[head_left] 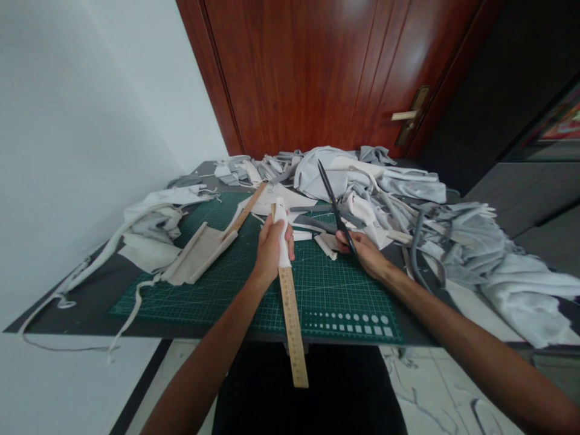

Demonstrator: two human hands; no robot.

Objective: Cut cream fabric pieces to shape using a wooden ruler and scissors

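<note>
My left hand [272, 251] grips a wooden ruler [290, 320] together with a white fabric strip [283, 235] laid along its upper end. The ruler's lower end sticks out past the table edge towards me. My right hand [363, 251] is closed on the handles of long black scissors [336, 208], whose blades point away and up to the left, over grey fabric scraps [317, 223]. The scissors do not touch the ruler. Both hands are above a green cutting mat [326, 296].
A second wooden ruler [244, 211] and a folded beige cloth [199, 254] lie on the mat. Heaped grey-white cloth offcuts [471, 254] cover the table's far and right parts, and spill off the right side. A white wall [90, 151] stands left, a brown door [308, 72] ahead.
</note>
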